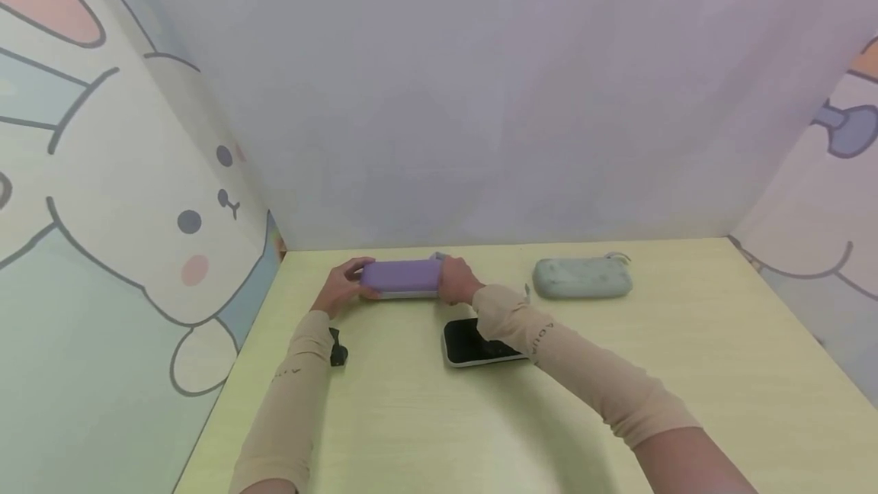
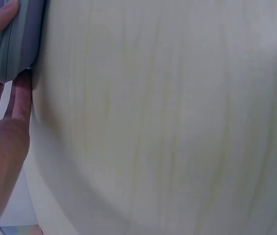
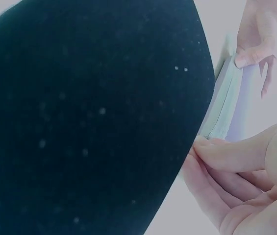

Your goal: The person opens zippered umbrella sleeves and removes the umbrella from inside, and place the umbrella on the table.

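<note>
A purple pencil case (image 1: 401,276) with a pale zip band lies near the back edge of the table. My left hand (image 1: 343,287) holds its left end; in the left wrist view the thumb lies on the case (image 2: 13,44) and the fingers pass beneath. At the other end my right hand (image 1: 458,280) has its thumb and fingertips pinched together. The right wrist view shows those fingertips (image 3: 204,147) at the zip end of the case (image 3: 226,105); whether they hold a zip pull is hidden.
A black-screened device with a light rim (image 1: 473,345) lies under my right forearm. A pale green pencil case (image 1: 583,277) stands at the back right. Beside my left sleeve is a small black object (image 1: 338,353). Walls (image 1: 501,97) border the table.
</note>
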Motion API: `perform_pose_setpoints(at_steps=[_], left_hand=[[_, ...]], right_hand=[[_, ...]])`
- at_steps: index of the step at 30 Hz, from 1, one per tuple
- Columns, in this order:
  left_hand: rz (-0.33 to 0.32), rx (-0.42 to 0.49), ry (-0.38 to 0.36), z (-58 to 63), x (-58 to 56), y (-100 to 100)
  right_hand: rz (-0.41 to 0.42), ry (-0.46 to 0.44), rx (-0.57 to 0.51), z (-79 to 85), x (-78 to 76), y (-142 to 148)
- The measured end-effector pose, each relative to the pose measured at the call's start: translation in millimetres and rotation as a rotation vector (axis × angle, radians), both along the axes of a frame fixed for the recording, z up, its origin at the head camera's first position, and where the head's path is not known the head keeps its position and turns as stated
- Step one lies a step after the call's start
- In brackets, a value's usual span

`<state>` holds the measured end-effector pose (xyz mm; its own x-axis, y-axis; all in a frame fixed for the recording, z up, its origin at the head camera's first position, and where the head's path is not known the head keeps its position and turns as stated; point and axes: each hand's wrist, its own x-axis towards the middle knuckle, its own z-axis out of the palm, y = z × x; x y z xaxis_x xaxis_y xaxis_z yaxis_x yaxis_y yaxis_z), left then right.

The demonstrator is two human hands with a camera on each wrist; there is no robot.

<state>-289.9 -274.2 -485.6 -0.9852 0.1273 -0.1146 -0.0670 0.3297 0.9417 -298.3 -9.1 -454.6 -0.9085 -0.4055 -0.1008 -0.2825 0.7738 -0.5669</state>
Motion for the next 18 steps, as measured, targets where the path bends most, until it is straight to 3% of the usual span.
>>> perform_pose_setpoints(at_steps=[4, 7, 15, 18], left_hand=[[0.018, -0.018, 0.0, -15.4, -9.0, -5.6], [0.025, -0.034, -0.002, -19.0, -10.4, -7.5], [-0.014, -0.002, 0.018, 2.7, 3.0, -0.4], [-0.008, -0.005, 0.014, -0.2, 1.6, -2.3]], right_hand=[[-0.02, 0.035, 0.029, -2.2, 1.9, -3.6], [-0.025, 0.094, 0.065, -4.4, 4.0, -6.3], [-0.028, 0.207, -0.019, -2.1, 12.9, -13.9], [-0.03, 0.239, -0.046, -3.8, 14.6, -17.7]])
